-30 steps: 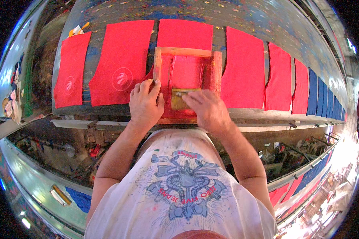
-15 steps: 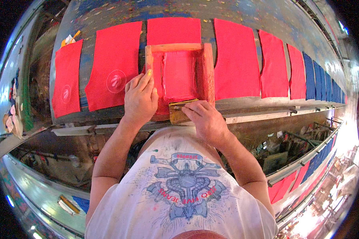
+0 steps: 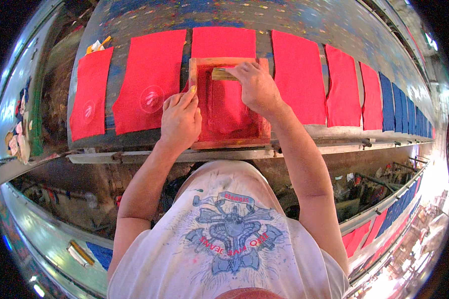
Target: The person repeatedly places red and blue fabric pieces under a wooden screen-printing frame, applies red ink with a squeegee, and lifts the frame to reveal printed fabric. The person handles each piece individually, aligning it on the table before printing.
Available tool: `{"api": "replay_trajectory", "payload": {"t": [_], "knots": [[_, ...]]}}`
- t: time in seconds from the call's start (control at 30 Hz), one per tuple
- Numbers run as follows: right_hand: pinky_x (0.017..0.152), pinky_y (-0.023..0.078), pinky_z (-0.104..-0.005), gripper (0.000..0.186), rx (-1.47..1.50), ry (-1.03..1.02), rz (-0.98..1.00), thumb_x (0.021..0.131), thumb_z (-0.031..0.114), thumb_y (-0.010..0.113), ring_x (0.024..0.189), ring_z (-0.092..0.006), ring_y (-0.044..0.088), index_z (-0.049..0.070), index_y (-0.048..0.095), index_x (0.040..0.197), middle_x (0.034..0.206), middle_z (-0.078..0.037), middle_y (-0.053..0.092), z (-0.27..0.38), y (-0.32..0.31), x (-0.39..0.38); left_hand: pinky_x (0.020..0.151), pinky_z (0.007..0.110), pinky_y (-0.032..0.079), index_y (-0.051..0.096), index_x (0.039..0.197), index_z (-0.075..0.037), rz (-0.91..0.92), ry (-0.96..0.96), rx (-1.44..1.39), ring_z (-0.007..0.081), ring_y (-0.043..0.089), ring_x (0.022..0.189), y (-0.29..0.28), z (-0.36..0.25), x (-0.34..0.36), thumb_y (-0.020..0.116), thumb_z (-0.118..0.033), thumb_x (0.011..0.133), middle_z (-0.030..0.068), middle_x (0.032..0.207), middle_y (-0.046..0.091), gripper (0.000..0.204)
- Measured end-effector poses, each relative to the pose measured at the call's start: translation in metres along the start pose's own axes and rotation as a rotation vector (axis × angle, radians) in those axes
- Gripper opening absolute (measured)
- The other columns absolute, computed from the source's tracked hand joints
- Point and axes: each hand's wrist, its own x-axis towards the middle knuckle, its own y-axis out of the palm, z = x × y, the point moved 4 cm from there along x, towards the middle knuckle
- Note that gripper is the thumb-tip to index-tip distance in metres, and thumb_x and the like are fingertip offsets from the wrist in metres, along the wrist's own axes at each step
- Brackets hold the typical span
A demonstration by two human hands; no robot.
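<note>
A wooden screen-printing frame (image 3: 234,143) lies over a red cloth piece (image 3: 224,41) on the long table. My left hand (image 3: 180,119) grips the frame's left side, its index finger stretched along the wood. Inside the frame, near its far end, my right hand (image 3: 259,88) is closed round a wooden squeegee (image 3: 221,74). Red ink coats the mesh (image 3: 226,107), and part of it lies in my arm's shadow. Left of the frame, two red cloth pieces (image 3: 152,65) (image 3: 91,79) each bear a pale round print near the lower edge.
More red cloth pieces (image 3: 298,79) lie to the right, followed by a row of blue ones (image 3: 385,99). A metal rail (image 3: 129,157) runs along the table's near edge. Behind me, another table holds red and blue cloth, plus a squeegee-like tool (image 3: 81,253) at lower left.
My right hand has pushed the squeegee from the frame's near end to its far end. My left hand stays on the frame's left side. The view has shifted slightly.
</note>
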Motion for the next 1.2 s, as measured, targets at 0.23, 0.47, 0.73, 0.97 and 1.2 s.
{"api": "replay_trajectory", "payload": {"t": [0.23, 0.47, 0.73, 0.97, 1.2], "knots": [[0.114, 0.056, -0.0506, 0.050, 0.086, -0.054, 0.148, 0.089, 0.004, 0.068, 0.124, -0.0376, 0.071, 0.005, 0.076, 0.138, 0.130, -0.015, 0.076, 0.069, -0.013, -0.080, 0.113, 0.053, 0.051, 0.076, 0.128, 0.006, -0.042, 0.000, 0.011, 0.0344, 0.067, 0.126, 0.000, -0.002, 0.000, 0.072, -0.011, 0.095, 0.0165, 0.146, 0.070, 0.037], [0.110, 0.059, -0.0504, 0.046, 0.309, -0.066, 0.322, 0.093, 0.004, 0.064, 0.125, -0.0406, 0.071, 0.007, 0.077, 0.137, 0.126, -0.019, 0.077, 0.038, -0.022, -0.068, 0.112, 0.053, 0.051, 0.075, 0.131, 0.007, -0.021, -0.018, 0.013, 0.0344, 0.067, 0.126, 0.000, -0.002, -0.001, 0.072, -0.011, 0.095, 0.0164, 0.147, 0.070, 0.040], [0.106, 0.060, -0.0487, 0.049, -0.025, -0.012, 0.099, 0.090, 0.000, 0.066, 0.118, -0.0385, 0.073, 0.008, 0.078, 0.137, 0.126, -0.015, 0.077, 0.008, 0.003, -0.019, 0.111, 0.053, 0.051, 0.075, 0.134, 0.007, -0.013, -0.028, 0.015, 0.0346, 0.068, 0.124, 0.003, 0.000, -0.001, 0.071, -0.011, 0.096, 0.0162, 0.147, 0.070, 0.042], [0.104, 0.060, -0.0509, 0.043, 0.210, -0.108, 0.204, 0.092, 0.006, 0.066, 0.116, -0.0380, 0.073, 0.008, 0.078, 0.134, 0.123, -0.017, 0.076, 0.073, -0.023, -0.094, 0.110, 0.053, 0.052, 0.075, 0.132, 0.005, -0.052, -0.050, 0.002, 0.0344, 0.068, 0.123, 0.005, -0.001, -0.002, 0.071, -0.012, 0.097, 0.0146, 0.143, 0.071, 0.040], [0.104, 0.061, -0.0520, 0.048, 0.120, -0.061, 0.080, 0.090, -0.002, 0.062, 0.122, -0.0394, 0.072, 0.009, 0.078, 0.134, 0.120, -0.017, 0.079, -0.002, -0.009, -0.010, 0.108, 0.052, 0.052, 0.076, 0.132, 0.005, -0.068, -0.040, 0.016, 0.0348, 0.068, 0.122, 0.004, -0.004, -0.002, 0.071, -0.011, 0.096, 0.0142, 0.146, 0.070, 0.040]]}}
